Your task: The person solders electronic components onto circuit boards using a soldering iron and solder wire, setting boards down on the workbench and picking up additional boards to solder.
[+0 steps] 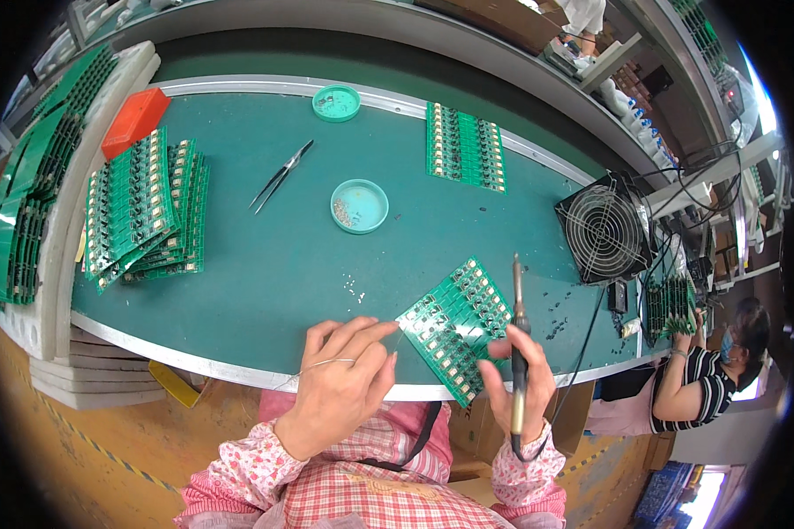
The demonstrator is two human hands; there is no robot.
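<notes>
A green circuit board panel (454,328) with rows of small parts lies at a slant near the table's front edge. My right hand (525,379) is closed round the handle of a soldering iron (519,331), whose tip points away from me above the board's right side. At the board's left corner is my left hand (344,375), fingers bent and bunched. A thin silvery solder wire (331,361) runs across it; its working end is too small to make out. Just beyond that hand, tiny white parts (353,286) are scattered on the green table mat (265,264).
Two round dishes (360,206) (336,103) hold small parts; tweezers (282,175) lie left of them. Board stacks (137,212) stand left beside an orange box (136,122). Another board (466,146) lies at the back. A fan (603,231) and cables stand right, near a co-worker (706,375).
</notes>
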